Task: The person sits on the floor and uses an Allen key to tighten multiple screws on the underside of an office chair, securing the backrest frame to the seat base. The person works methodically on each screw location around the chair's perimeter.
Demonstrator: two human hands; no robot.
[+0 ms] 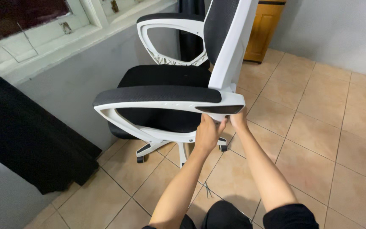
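Observation:
An office chair with a white frame, black seat (pixel 166 78) and black mesh back (pixel 219 25) stands in front of me, turned sideways. Its near armrest (pixel 157 95) has a black pad on a white loop. My left hand (pixel 208 132) reaches up under the rear end of that armrest, fingers curled against its underside beside a dark panel (pixel 219 109). My right hand (pixel 238 121) presses against the same rear corner, where the armrest meets the back upright. Its fingers are hidden behind the armrest. The far armrest (pixel 170 19) is untouched.
The chair's white wheeled base (pixel 149 148) rests on beige floor tiles (pixel 318 127). A grey wall with a white window frame (pixel 64 46) runs along the left, and black fabric (pixel 26 140) hangs by it. A wooden cabinet (pixel 263 29) stands at the back.

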